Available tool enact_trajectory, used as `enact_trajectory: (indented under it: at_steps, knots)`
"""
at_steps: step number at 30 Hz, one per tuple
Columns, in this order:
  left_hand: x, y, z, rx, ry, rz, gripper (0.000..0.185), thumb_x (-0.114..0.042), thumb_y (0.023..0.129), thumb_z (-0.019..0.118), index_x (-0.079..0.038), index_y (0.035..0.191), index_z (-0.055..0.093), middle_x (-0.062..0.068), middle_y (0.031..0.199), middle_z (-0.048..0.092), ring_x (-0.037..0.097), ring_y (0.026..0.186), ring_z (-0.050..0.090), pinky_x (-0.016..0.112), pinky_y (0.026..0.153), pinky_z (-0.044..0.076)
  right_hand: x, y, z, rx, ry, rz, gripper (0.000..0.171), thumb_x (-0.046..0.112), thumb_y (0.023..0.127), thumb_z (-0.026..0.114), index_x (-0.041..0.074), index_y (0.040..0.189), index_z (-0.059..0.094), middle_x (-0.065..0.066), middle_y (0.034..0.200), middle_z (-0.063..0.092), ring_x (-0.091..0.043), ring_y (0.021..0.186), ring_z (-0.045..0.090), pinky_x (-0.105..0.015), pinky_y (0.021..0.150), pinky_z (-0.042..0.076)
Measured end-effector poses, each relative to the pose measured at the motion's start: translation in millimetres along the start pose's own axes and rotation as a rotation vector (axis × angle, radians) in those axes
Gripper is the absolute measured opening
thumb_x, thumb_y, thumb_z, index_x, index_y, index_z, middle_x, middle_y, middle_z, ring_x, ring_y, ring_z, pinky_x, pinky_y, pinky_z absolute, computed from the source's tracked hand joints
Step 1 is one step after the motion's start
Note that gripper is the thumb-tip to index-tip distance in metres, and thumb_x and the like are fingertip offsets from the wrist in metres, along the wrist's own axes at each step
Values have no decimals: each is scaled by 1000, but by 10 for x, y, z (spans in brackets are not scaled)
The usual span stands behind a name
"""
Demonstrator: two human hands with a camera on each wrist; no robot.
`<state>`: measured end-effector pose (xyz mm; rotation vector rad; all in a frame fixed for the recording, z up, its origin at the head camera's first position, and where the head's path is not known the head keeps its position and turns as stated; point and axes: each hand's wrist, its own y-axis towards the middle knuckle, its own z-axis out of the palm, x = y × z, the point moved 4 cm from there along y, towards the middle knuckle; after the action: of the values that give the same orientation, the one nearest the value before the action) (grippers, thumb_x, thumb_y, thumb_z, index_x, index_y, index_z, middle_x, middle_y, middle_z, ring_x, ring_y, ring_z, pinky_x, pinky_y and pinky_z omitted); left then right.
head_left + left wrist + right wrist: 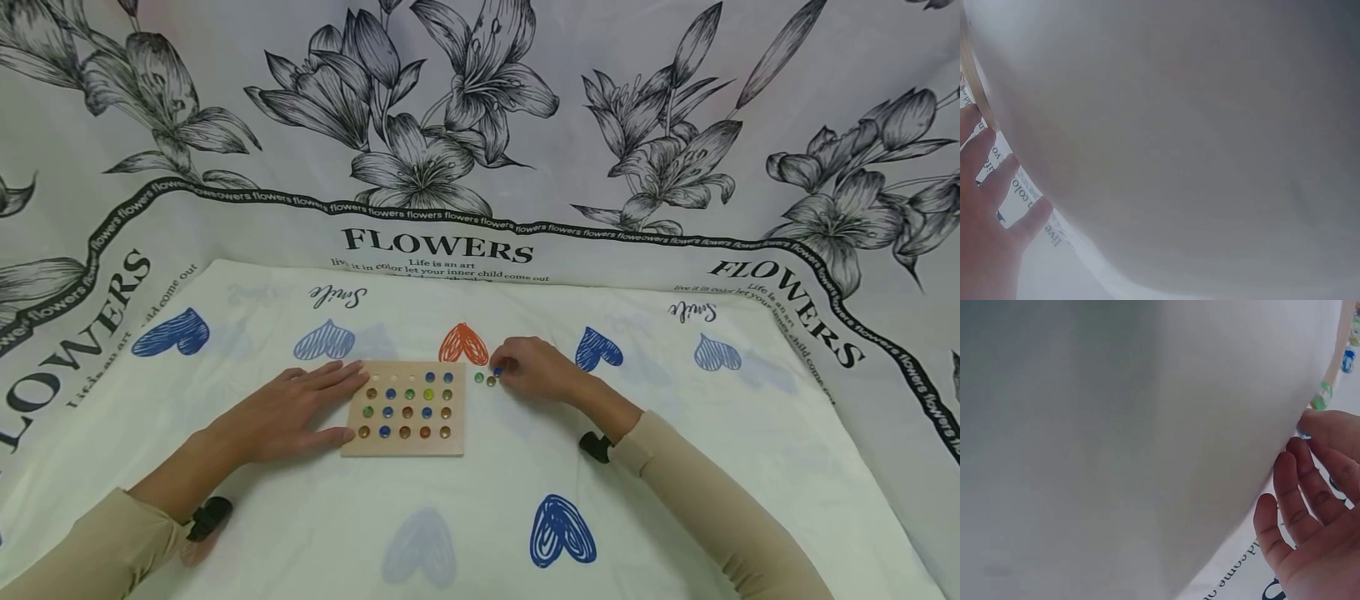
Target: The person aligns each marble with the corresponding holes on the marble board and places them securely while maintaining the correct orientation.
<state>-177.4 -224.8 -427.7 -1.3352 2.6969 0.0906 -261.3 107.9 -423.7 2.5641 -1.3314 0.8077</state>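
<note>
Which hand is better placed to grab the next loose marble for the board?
Right. The right hand already touches the loose marbles beside the wooden board; the left hand lies flat, steadying its left edge.

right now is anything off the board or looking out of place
Three marbles lie loose on the cloth just right of the wooden board, at the right hand's fingertips. The board's top row has three bare holes. The left hand rests flat on the board's left edge. Nothing looks damaged.
</note>
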Motion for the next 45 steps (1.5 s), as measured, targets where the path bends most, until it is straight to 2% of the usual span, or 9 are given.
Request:
enact_trajectory:
  at_steps: [7, 15, 30, 40, 45]
  knots:
    - [-2, 6, 11, 9, -2, -12, 78, -67, 94, 50, -18, 154, 40, 3, 159, 35, 32, 144, 36, 59, 106, 38, -20, 14, 10, -9, -13, -8, 22, 6, 90, 70, 11, 112, 73, 3, 104, 69, -12, 95, 61, -28, 89, 53]
    - [-10, 12, 5, 17, -3, -21, 78, -67, 93, 50, -18, 154, 41, 3, 159, 35, 33, 144, 36, 59, 106, 38, 36, 22, -42, -53, -16, -69, 22, 6, 90, 71, 9, 111, 73, 1, 104, 70, -11, 93, 61, -27, 86, 53]
    - [-5, 13, 13, 11, 3, -12, 78, -67, 93, 50, -18, 153, 42, 3, 159, 36, 33, 143, 37, 59, 106, 39, 382, 191, 5, -117, 33, -148, 18, 12, 93, 70, 8, 110, 74, 3, 92, 69, -10, 84, 59, -26, 77, 53]
    - [6, 1, -4, 7, -19, -10, 77, -66, 94, 50, -17, 153, 41, 3, 159, 36, 32, 144, 36, 59, 106, 38, 659, 381, 114, -64, 41, -164, 18, 14, 94, 68, 10, 111, 73, 6, 100, 71, -6, 93, 62, -25, 86, 50]
    - [3, 5, 1, 0, -15, -3, 77, -66, 94, 50, -17, 153, 42, 3, 158, 37, 32, 143, 37, 59, 105, 39, 727, 455, 168, -50, 49, -183, 19, 12, 94, 66, 10, 112, 73, 6, 102, 71, -5, 93, 62, -22, 86, 50]
